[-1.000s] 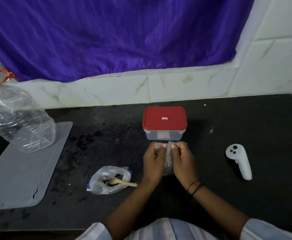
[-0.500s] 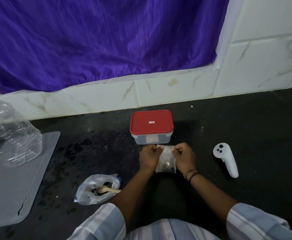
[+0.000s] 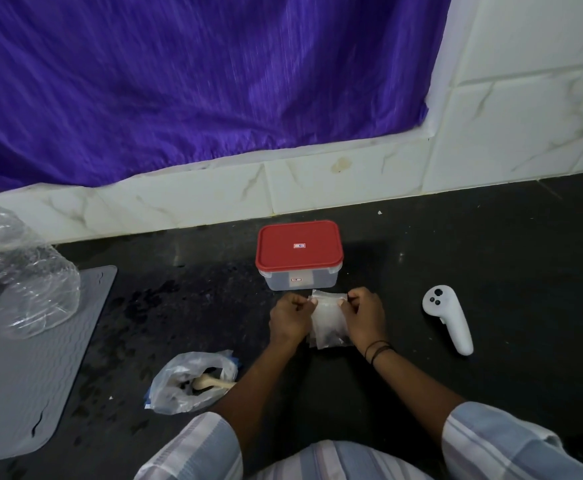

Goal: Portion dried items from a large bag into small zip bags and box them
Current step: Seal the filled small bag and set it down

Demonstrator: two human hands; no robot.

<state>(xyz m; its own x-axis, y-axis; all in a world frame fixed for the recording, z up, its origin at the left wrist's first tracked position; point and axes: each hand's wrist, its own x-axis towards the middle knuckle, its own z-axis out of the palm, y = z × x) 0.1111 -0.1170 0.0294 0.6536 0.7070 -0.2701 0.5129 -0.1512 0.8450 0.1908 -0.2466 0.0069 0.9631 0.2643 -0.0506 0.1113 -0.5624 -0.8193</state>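
Observation:
A small clear zip bag [image 3: 328, 318] with a few dark dried bits at its bottom lies on the black counter between my hands. My left hand [image 3: 290, 318] pinches its top left corner and my right hand [image 3: 364, 315] pinches its top right corner. Just behind them stands a clear box with a red lid [image 3: 298, 258], and the lid is on. To the lower left lies the larger plastic bag [image 3: 189, 384], open, with a wooden spoon [image 3: 214, 382] sticking out of it.
A white handheld controller [image 3: 451, 318] lies to the right of my hands. A grey ridged mat [image 3: 16, 368] covers the left of the counter, with a crumpled clear plastic bottle [image 3: 16, 275] on it. A tiled wall and a purple cloth stand behind.
My hands have moved apart along the top of the small zip bag, from its middle to its two corners. The camera has shifted, so everything sits more to the left.

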